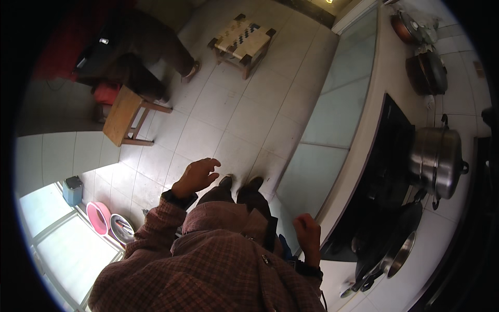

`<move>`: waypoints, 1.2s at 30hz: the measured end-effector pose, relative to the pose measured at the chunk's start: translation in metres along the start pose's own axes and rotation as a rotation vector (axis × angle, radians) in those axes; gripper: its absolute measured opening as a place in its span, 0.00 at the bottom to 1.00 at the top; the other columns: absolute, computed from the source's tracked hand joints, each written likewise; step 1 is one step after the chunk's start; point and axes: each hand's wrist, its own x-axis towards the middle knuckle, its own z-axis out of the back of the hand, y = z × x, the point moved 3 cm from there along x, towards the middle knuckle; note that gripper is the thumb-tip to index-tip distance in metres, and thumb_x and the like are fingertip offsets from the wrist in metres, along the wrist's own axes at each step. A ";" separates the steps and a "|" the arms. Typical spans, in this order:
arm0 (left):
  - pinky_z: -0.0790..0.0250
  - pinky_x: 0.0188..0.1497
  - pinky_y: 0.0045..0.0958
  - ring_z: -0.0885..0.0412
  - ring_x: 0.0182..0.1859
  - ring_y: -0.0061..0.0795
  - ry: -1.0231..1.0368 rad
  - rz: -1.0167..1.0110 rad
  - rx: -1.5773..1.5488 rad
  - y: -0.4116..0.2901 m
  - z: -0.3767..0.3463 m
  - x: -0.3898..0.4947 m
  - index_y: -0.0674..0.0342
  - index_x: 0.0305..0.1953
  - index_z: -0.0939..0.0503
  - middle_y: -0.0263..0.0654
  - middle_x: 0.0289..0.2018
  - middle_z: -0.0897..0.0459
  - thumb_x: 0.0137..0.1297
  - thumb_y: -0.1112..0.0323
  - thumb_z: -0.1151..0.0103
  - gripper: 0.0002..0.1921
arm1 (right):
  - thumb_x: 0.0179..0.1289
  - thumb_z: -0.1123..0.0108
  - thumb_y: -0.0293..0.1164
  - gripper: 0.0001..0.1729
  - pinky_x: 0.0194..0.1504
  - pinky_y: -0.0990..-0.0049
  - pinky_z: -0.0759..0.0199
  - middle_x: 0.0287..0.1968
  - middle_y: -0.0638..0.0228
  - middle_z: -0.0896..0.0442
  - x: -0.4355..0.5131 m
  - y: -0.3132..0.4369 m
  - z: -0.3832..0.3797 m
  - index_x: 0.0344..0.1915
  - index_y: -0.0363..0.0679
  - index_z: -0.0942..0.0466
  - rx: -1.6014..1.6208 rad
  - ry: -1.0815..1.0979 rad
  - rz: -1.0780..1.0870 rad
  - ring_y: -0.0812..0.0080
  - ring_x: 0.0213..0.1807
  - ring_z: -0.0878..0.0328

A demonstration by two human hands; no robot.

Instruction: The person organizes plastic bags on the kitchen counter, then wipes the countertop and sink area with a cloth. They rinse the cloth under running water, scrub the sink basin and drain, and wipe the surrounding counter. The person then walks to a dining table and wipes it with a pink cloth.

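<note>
My left hand (197, 177) hangs over the tiled floor (218, 144) in front of my body, its fingers loosely bent, thumb and fingers apart, with nothing held. Lower right, my right hand (308, 234) is beside the front edge of the kitchen counter (353, 187). Its fingers curl away from view, so whether it holds anything is hidden. On that counter lies a black glass cooktop (374, 187). A lidded stainless steel pot (436, 162) stands on the cooktop, and a dark wok (393, 222) is nearer me.
A woven-top stool (243, 41) and a wooden stool (122, 117) stand on the floor, with another person (144, 50) at upper left. Frosted cabinet doors (331, 117) line the right. A pink basin (98, 218), a metal bowl (122, 229) and a blue bin (73, 191) are left. A steel pan (401, 255) rests on the counter.
</note>
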 end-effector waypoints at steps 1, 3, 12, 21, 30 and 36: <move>0.27 0.33 0.32 0.21 0.30 0.35 -0.010 -0.006 0.011 -0.001 0.001 0.011 0.59 0.46 0.23 0.39 0.32 0.19 0.57 0.68 0.38 0.15 | 0.59 0.39 0.32 0.08 0.33 0.66 0.29 0.28 0.58 0.20 0.014 0.002 0.003 0.33 0.40 0.24 0.005 -0.001 0.031 0.59 0.31 0.20; 0.27 0.33 0.32 0.20 0.31 0.34 -0.003 -0.009 0.022 -0.008 0.001 0.037 0.58 0.46 0.23 0.39 0.31 0.19 0.57 0.68 0.38 0.15 | 0.59 0.39 0.31 0.07 0.33 0.66 0.29 0.27 0.58 0.20 0.050 0.005 0.012 0.32 0.39 0.24 -0.005 0.009 0.064 0.59 0.31 0.20; 0.28 0.37 0.31 0.20 0.34 0.33 0.098 0.031 0.095 -0.087 0.051 0.154 0.59 0.48 0.24 0.38 0.33 0.19 0.59 0.64 0.40 0.15 | 0.58 0.38 0.33 0.09 0.33 0.69 0.28 0.27 0.58 0.19 0.202 0.052 0.072 0.33 0.38 0.23 0.107 0.016 0.243 0.63 0.29 0.20; 0.27 0.36 0.31 0.19 0.34 0.32 0.063 0.062 -0.013 -0.061 0.070 0.291 0.61 0.46 0.23 0.38 0.32 0.18 0.58 0.64 0.39 0.15 | 0.59 0.38 0.36 0.09 0.33 0.64 0.29 0.27 0.60 0.19 0.358 0.102 0.111 0.33 0.42 0.23 0.028 0.094 0.270 0.57 0.30 0.21; 0.27 0.38 0.34 0.20 0.35 0.38 -0.065 -0.010 -0.019 -0.063 0.140 0.467 0.60 0.45 0.23 0.39 0.32 0.19 0.57 0.63 0.40 0.15 | 0.57 0.37 0.32 0.10 0.32 0.69 0.29 0.26 0.58 0.19 0.495 0.176 0.180 0.33 0.37 0.22 -0.083 0.056 0.255 0.64 0.28 0.21; 0.27 0.37 0.34 0.20 0.35 0.37 -0.074 0.043 0.092 -0.065 0.153 0.555 0.58 0.44 0.23 0.38 0.32 0.19 0.57 0.63 0.38 0.15 | 0.59 0.38 0.37 0.10 0.33 0.64 0.29 0.29 0.59 0.19 0.586 0.178 0.209 0.34 0.43 0.22 -0.084 0.150 0.176 0.57 0.32 0.21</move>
